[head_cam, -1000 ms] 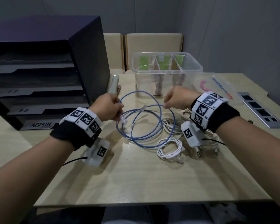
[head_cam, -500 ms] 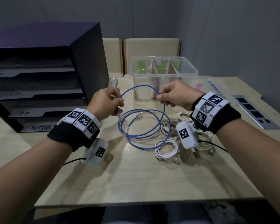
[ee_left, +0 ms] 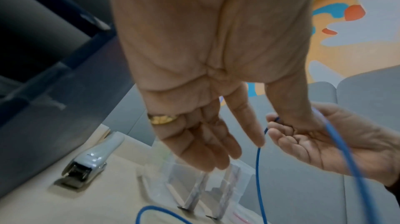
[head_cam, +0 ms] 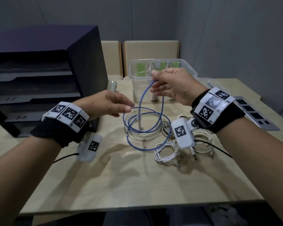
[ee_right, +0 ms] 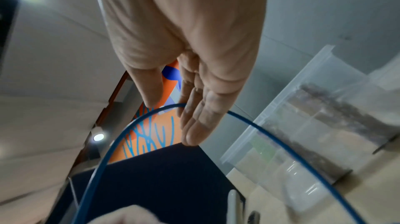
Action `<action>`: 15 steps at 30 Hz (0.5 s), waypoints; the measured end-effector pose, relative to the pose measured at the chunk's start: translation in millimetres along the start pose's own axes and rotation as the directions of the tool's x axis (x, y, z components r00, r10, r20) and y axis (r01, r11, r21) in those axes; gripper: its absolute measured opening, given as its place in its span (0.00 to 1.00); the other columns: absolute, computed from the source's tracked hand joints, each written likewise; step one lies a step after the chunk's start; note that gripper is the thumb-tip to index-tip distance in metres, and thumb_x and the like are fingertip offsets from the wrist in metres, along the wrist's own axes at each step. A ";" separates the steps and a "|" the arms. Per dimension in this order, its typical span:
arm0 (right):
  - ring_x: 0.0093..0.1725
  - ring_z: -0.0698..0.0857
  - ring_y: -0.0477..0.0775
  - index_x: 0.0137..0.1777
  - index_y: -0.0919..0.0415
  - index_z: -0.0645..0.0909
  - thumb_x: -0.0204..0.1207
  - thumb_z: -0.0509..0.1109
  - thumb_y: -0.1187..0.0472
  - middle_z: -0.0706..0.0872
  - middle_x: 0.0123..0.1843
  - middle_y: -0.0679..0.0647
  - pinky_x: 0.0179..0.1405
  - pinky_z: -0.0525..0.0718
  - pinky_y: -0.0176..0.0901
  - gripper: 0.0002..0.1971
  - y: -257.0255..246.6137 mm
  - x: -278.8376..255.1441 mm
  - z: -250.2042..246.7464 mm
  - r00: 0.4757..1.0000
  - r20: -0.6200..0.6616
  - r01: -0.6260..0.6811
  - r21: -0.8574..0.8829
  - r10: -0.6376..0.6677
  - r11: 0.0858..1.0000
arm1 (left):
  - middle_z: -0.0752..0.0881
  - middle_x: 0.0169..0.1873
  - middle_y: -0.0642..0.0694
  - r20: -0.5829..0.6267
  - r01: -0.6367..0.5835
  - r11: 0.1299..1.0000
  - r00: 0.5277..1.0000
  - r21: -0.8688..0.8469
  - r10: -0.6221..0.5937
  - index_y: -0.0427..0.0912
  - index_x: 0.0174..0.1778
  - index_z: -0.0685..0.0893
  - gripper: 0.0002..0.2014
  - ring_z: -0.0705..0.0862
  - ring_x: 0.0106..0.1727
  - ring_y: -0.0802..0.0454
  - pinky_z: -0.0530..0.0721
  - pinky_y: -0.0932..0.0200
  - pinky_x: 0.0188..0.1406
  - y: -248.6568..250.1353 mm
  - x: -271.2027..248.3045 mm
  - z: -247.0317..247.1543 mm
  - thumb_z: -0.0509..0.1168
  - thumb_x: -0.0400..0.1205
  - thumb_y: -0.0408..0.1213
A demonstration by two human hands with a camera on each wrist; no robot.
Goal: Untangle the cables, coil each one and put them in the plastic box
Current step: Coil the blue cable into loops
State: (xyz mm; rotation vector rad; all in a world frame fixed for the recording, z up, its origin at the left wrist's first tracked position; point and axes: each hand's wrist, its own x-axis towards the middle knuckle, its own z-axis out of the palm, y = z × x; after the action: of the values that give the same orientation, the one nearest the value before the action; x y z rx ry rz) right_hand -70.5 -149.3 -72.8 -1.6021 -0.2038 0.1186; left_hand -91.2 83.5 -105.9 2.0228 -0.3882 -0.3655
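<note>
Grey walls close in behind a pale wooden worktop [head_cam: 121, 185], and both arms are up over the middle of it. Right hand [head_cam: 173, 87] is raised in front of the plastic box [head_cam: 190, 69], thumb and forefinger pinching the top of a tall loop of the blue cable [head_cam: 147, 129]; the right wrist view shows that cable arching under the fingertips [ee_right: 190, 120], the other fingers fairly straight. From the pinch the cable drops in two strands to its coils, which lie on the worktop's centre, just in front of the box, one clear plug end visible among the rings.

Left hand [head_cam: 108, 105] reaches in from the left with fingers stretched out, relaxed and gripping nothing; its fingertips sit right at the edge of the uppermost blue ring, and whether they touch it is hard to tell. The left wrist view shows the open palm [ee_left: 205, 56] with a gold ring [ee_left: 162, 119] on one finger.

White cables [head_cam: 166, 154] lie bundled towards the right of the blue coils, more of them tucked under the right wrist. The box stands at the far edge, clear-walled with dividers inside and green labels at the back. A dark filing tray [head_cam: 47, 75] occupies the far left corner, a stapler [head_cam: 112, 86] between it and the box, and a grey strip [head_cam: 255, 113] lies along the right edge.
</note>
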 end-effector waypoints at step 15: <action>0.20 0.76 0.47 0.52 0.60 0.73 0.82 0.63 0.68 0.86 0.31 0.55 0.23 0.76 0.38 0.03 -6.4 -22.9 5.2 0.957 0.290 0.004 0.036 -0.015 0.999 | 0.82 0.33 0.49 -0.523 -0.303 0.950 0.824 -0.080 0.219 0.43 0.42 0.78 0.09 0.81 0.33 0.64 0.76 0.70 0.36 26.3 48.2 47.2 0.56 0.86 0.31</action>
State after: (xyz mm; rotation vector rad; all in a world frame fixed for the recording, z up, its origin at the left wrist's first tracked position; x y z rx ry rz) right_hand -94.4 -148.6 -67.8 -1.5437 -0.4350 0.3499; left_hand -70.3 14.2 -108.3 1.7895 -0.2854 0.3061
